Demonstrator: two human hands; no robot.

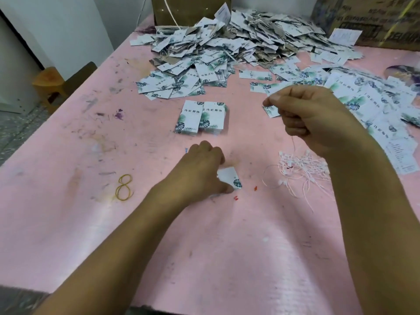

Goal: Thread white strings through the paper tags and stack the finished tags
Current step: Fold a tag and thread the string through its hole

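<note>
Pink tabletop carries two tag stacks just beyond the left hand. A tag is gripped low by that hand, its long axis slanting down to the right. A string is pinched by the raised right hand, up and to the right, well apart from the tag. The string's end would need bringing down-left to it.

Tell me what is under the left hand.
A white paper tag with a leaf print pokes out from under the left hand, on the pink table. The hand covers the rest, so whether it is threaded cannot be told.
</note>
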